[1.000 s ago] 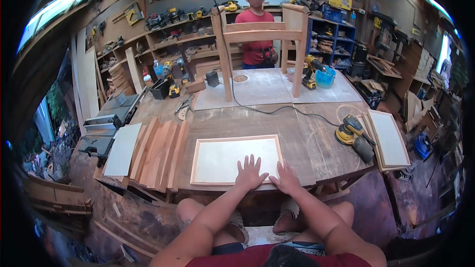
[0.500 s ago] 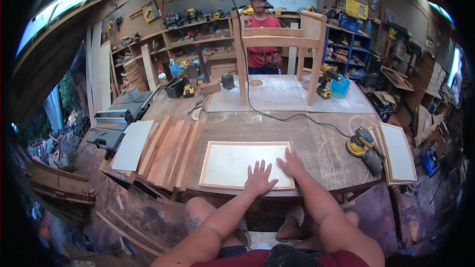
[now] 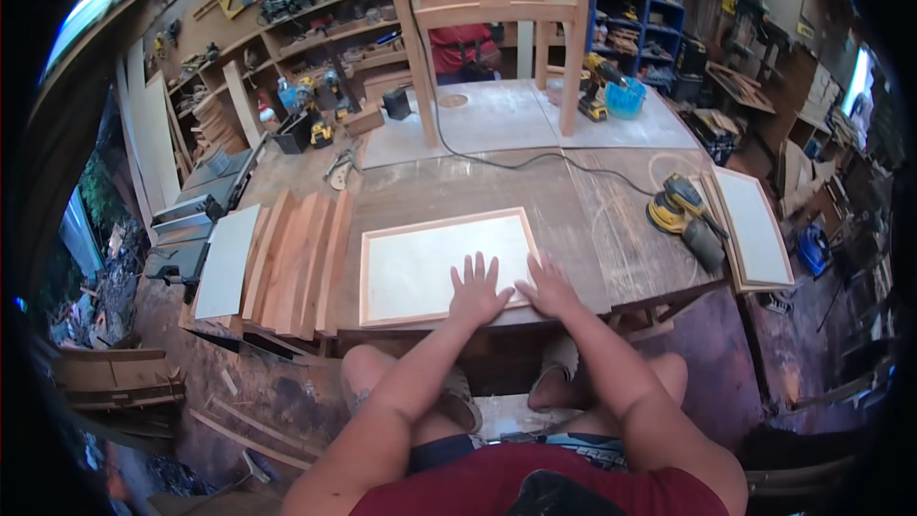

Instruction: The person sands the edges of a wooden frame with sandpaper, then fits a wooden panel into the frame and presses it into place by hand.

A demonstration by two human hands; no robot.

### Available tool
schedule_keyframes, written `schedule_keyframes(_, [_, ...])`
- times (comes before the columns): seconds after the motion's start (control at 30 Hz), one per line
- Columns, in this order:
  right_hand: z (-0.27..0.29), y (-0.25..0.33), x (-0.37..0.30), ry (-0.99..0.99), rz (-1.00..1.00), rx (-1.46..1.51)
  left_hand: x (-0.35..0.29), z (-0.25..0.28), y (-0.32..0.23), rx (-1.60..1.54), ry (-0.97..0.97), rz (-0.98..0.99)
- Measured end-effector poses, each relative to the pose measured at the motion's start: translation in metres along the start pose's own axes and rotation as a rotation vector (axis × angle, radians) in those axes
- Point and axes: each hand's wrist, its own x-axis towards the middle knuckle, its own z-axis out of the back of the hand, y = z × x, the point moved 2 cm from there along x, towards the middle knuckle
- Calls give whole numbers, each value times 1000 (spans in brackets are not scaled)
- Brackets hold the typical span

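Framed panel (image 3: 420, 263) flat under fingers of left hand (image 3: 477, 292), right hand (image 3: 546, 289)

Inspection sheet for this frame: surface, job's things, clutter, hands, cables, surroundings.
Surface: wooden workbench, worn, swirl marks at right.
Job's things: framed panel with a pale centre lies flat near the front edge.
Clutter: stack of framed panels fanned at left; second stack at right; yellow sander; chair frame standing on the far bench; blue tub.
Hands: left hand flat on the panel, fingers spread; right hand flat on its lower right corner.
Cables: black cord runs across the bench to the sander.
Surroundings: tool shelves; another person behind the chair frame.
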Motion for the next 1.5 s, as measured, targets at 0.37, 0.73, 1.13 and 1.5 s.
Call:
schedule_keyframes(0.37, [-4, -4, -32, -21, 49, -25, 0, 6, -3, -12, 6, 26])
schedule_keyframes(0.73, [5, -8, 121, -48, 0, -6, 2, 4, -2, -3, 9, 7])
schedule_keyframes(1.13, [-4, -4, -14, -45, 24, -6, 3, 2, -1, -2, -26, -8])
schedule_keyframes(1.5, [9, -6, 114, -48, -78, 14, 1, 9, -3, 2, -8, -25])
